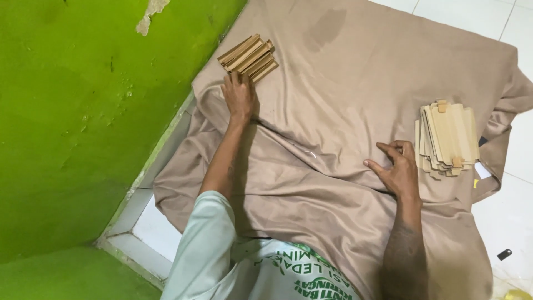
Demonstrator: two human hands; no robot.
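The left hand (240, 95) rests with its grip loose on a bundle of folded tan boxes (249, 57) at 11 o'clock; the right hand (398, 168), fingers apart, nears flat tan sheets (447, 139) at 3 o'clock.

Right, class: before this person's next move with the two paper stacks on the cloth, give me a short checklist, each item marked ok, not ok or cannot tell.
1. Left hand rests at the near end of the folded tan paper stack: ok.
2. Right hand beside the flat paper stack, fingers spread: ok.
3. Either hand gripping a piece: not ok, both empty.
4. Flat stack squared up: not ok, pieces fanned.
5. Beige cloth smooth: not ok, wrinkled and stained.
6. Number of pieces left: cannot tell.
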